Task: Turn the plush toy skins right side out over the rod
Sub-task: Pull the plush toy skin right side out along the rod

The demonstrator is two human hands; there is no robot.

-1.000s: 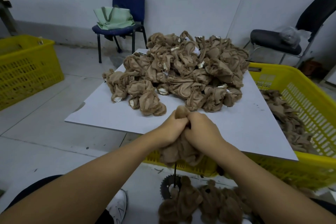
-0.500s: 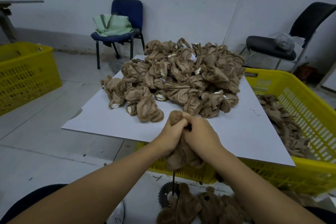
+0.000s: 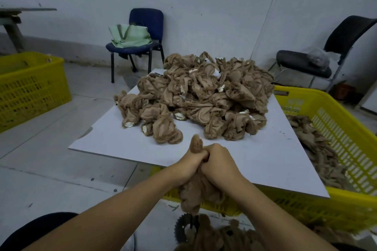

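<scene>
Both hands, left hand [image 3: 188,166] and right hand [image 3: 221,164], clamped together around one brown plush skin [image 3: 199,193]; its furry tip above the left hand.

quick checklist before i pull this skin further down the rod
1. Both hands on the skin: ok. Left hand and right hand are closed on the skin.
2. Turned part emerging: ok. A fuzzy tip pokes up above the left hand.
3. Rod centred in the skin: cannot tell. The rod shows only below the bunched fabric.
4. Base steady: cannot tell. Only part of the toothed base shows.
5. More skins in reach: ok. The pile sits on the board just ahead.
</scene>
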